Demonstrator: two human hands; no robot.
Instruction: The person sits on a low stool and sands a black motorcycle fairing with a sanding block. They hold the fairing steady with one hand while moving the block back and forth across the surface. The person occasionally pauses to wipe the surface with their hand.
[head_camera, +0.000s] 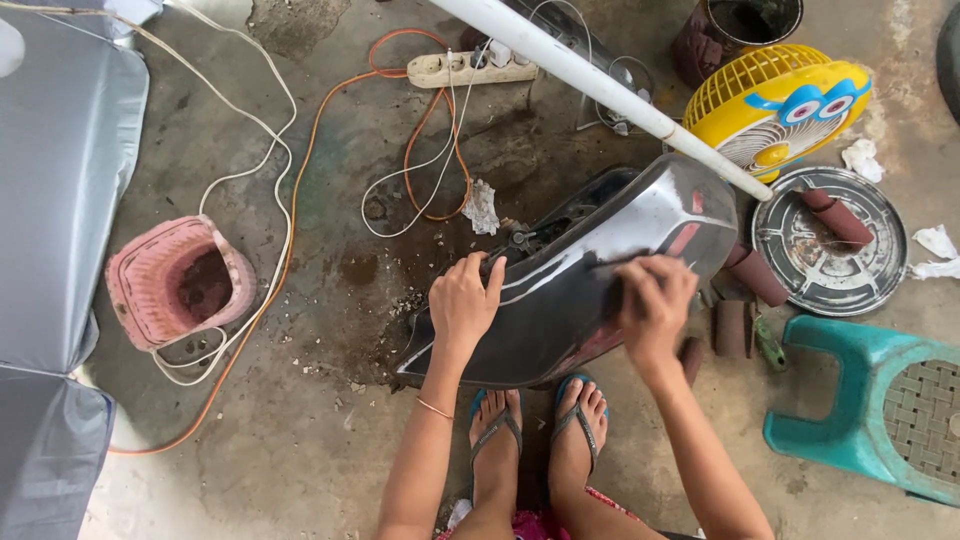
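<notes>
At the far left lies a grey sheet (55, 200), and beside it on the concrete floor (300, 430) a pink plastic basket (175, 282) stands ringed by white and orange cables (290, 190) that run up to a power strip (470, 68). In the middle, a dark glossy vehicle body panel (575, 265) rests tilted on the floor just above the person's sandalled feet (540, 425). The left hand (465, 300) is curled over the panel's upper edge, fingers closed on it to steady it. The right hand (655, 300) lies pressed on the panel's surface with the fingers bent over what looks like a small piece of abrasive paper, though the piece itself is mostly hidden. This reads as the rubbing-down stage, and the next stroke would call for the left grip to stay firm while pressure is kept even. Further right are a white pipe (600, 85), a yellow fan (775, 105), a round metal lid (830, 240) with brown rolls (755, 275) about it, and a teal stool (880, 405).
</notes>
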